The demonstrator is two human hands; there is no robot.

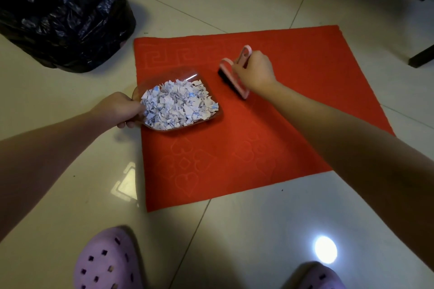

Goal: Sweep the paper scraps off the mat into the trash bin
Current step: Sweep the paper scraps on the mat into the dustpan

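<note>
On the pale tiled floor (234,230), a red mat (281,129) is lying flat and skewed to the tile lines, its embossed surface showing bare across the middle and right. Over the mat's left edge, the left hand (117,110) is gripping the rear of a clear dustpan (211,115), fingers (131,123) curled tightly around it; the pan is sitting half on the mat and half over the floor, and the paper scraps (178,105) are heaped inside it, filling it nearly to the rim. Just to the right of the pan, near the mat's far edge, the right hand (256,73) is closing its fingers around the handle of a pink brush (237,70), whose dark bristles are pointing down at the mat; whether they are touching it I cannot tell. A strip of bare mat is separating brush from pan. Beyond the mat's far left corner, the trash bin (63,14), lined with a black bag, is standing close to the pan, with open floor between them. Dark furniture legs (420,56) are standing past the mat's right and far sides. Two lilac clogs (105,263) are planted on the tiles near the mat's near edge.
</note>
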